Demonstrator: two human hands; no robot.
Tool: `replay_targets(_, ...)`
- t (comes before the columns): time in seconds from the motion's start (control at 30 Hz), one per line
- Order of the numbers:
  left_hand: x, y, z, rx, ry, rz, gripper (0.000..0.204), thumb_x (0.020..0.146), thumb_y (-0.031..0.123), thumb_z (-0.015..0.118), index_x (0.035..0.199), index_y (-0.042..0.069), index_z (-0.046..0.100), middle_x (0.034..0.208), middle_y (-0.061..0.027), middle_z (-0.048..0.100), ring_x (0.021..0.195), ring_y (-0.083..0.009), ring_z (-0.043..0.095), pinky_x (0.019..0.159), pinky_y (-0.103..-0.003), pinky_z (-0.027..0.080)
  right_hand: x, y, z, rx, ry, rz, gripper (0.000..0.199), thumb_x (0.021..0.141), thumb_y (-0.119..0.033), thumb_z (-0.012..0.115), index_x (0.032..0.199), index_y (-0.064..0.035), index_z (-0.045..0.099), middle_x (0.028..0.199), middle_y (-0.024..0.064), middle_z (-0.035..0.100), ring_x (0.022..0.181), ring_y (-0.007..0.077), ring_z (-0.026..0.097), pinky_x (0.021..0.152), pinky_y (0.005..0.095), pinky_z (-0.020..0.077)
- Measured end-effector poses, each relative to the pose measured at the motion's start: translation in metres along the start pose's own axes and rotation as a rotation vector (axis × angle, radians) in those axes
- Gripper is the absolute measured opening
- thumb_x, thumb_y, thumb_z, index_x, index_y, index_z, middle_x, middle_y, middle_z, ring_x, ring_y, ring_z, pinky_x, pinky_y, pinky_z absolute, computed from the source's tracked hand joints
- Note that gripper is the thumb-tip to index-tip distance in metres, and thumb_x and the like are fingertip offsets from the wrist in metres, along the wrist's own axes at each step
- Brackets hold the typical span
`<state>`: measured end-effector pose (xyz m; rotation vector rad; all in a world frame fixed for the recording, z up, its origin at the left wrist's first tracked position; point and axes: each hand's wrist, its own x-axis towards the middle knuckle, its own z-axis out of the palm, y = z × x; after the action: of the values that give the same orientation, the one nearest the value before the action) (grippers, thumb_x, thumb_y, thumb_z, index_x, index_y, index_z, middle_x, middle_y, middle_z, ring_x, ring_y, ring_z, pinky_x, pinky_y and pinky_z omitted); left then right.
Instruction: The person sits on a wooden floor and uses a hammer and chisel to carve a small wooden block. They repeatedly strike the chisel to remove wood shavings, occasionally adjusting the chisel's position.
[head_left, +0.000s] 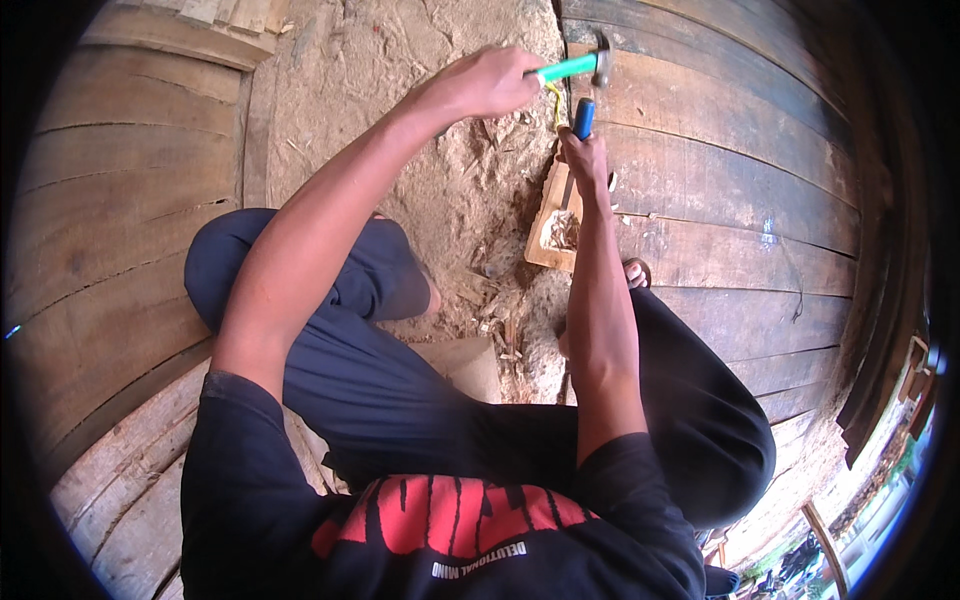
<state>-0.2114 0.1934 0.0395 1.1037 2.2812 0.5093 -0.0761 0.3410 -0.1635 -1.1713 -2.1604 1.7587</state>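
Observation:
My left hand point(490, 82) is closed round the handle of a hammer point(570, 68) with a green grip and a dark metal head. The head is up close to the blue handle of a chisel point(585, 117). Below that blue end, my right hand point(584, 152) grips the chisel over a light brown wooden piece point(545, 248). A hollow with pale shavings point(561, 232) in it is cut into the piece's near end. Above that lies a dark narrow strip, perhaps the blade; I cannot tell. A thin yellow thing point(556, 103) shows between my hands.
Rough brown ground point(470, 210) with wood chips point(508, 335) lies between my bent legs. Plank surfaces flank it, one at the right point(720, 180) and one at the left point(130, 190). A bare foot rests beside the wooden piece. Blurred outdoor clutter shows at lower right.

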Motion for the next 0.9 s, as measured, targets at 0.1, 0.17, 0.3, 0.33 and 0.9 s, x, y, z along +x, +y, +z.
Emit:
replay_targets(0.1, 0.002, -0.003, 0.002, -0.117, 0.166, -0.02, 0.041, 0.1, 0.028, 0.049, 0.134, 0.007, 0.057, 0.058, -0.0041, 0.056, 0.049, -0.0133, 0.051, 0.049, -0.034, 0.042, 0.004, 0.002, 0.005, 0.032, 0.019, -0.025, 0.033, 0.08, -0.03, 0.067, 0.065, -0.0016, 0.06, 0.056, 0.0047, 0.057, 0.051, 0.0132, 0.057, 0.052, 0.0332, 0.0496)
replay_targets(0.17, 0.001, -0.008, 0.01, -0.117, 0.074, -0.074, 0.041, 0.1, 0.028, 0.049, 0.134, 0.007, 0.058, 0.059, -0.0047, 0.057, 0.049, -0.0138, 0.051, 0.05, -0.034, 0.043, 0.001, -0.001, 0.003, 0.003, -0.02, 0.005, 0.029, 0.083, -0.029, 0.067, 0.071, -0.0039, 0.06, 0.062, 0.0002, 0.054, 0.055, 0.0095, 0.055, 0.059, 0.0308, 0.0576)
replay_targets(0.3, 0.007, -0.021, 0.013, -0.051, 0.04, -0.059, 0.039, 0.101, 0.025, 0.046, 0.134, 0.008, 0.057, 0.059, -0.0022, 0.056, 0.047, -0.0117, 0.049, 0.046, -0.031, 0.039, 0.004, 0.001, 0.002, 0.017, -0.037, 0.016, 0.029, 0.083, -0.029, 0.068, 0.07, -0.0039, 0.06, 0.062, 0.0005, 0.054, 0.055, 0.0097, 0.055, 0.059, 0.0313, 0.058)
replay_targets(0.33, 0.008, -0.022, 0.014, -0.105, 0.072, -0.059, 0.039, 0.101, 0.025, 0.046, 0.135, 0.008, 0.057, 0.059, -0.0016, 0.056, 0.046, -0.0111, 0.048, 0.044, -0.03, 0.038, 0.007, 0.001, 0.002, -0.002, -0.034, 0.017, 0.029, 0.083, -0.029, 0.068, 0.07, -0.0041, 0.059, 0.061, 0.0006, 0.054, 0.054, 0.0098, 0.055, 0.059, 0.0314, 0.0581)
replay_targets(0.9, 0.014, -0.023, 0.018, 0.142, -0.162, -0.012, 0.041, 0.1, 0.023, 0.046, 0.137, 0.007, 0.055, 0.062, -0.0009, 0.054, 0.047, -0.0106, 0.046, 0.044, -0.031, 0.038, 0.01, 0.009, 0.007, -0.084, -0.01, 0.01, 0.029, 0.083, -0.029, 0.066, 0.068, -0.0047, 0.06, 0.06, 0.0019, 0.056, 0.053, 0.0107, 0.056, 0.056, 0.0302, 0.0554)
